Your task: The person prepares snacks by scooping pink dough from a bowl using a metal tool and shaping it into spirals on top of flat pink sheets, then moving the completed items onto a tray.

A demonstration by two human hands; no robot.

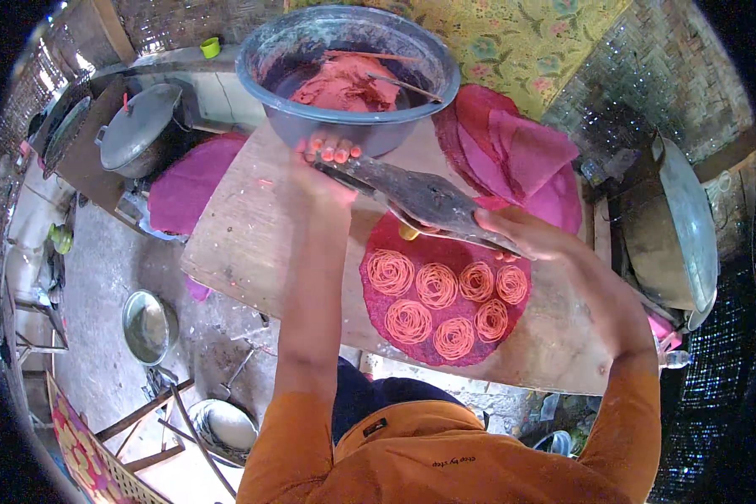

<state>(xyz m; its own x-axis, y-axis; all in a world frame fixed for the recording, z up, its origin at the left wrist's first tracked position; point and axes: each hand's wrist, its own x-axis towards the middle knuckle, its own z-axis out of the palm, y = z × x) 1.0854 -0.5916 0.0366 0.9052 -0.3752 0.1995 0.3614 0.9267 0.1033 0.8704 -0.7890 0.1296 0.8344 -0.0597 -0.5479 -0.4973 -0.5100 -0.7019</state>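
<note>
Both hands grip a dark, two-handled wooden noodle press [433, 195], held tilted above the table, its right end lower. My left hand [328, 164] is closed round the upper left end, slightly blurred; my right hand [525, 233] wraps the lower right end. A small brass-coloured part [408, 232] shows under the press. Below lies a round, dark pink cloth mat [433, 347] carrying several coiled nests of thin orange-pink dough strands [437, 286]. The far side of the mat is hidden behind the press. Just beyond my left hand, a large grey basin [344, 128] contains pink dough [349, 84].
Two sticks rest in the basin. Folded pink cloths [512, 147] lie at the table's far right. The wooden table [252, 218] has a lidded pot [143, 130] to its left and a big metal pan [685, 223] to its right. A metal bowl [149, 328] sits on the floor.
</note>
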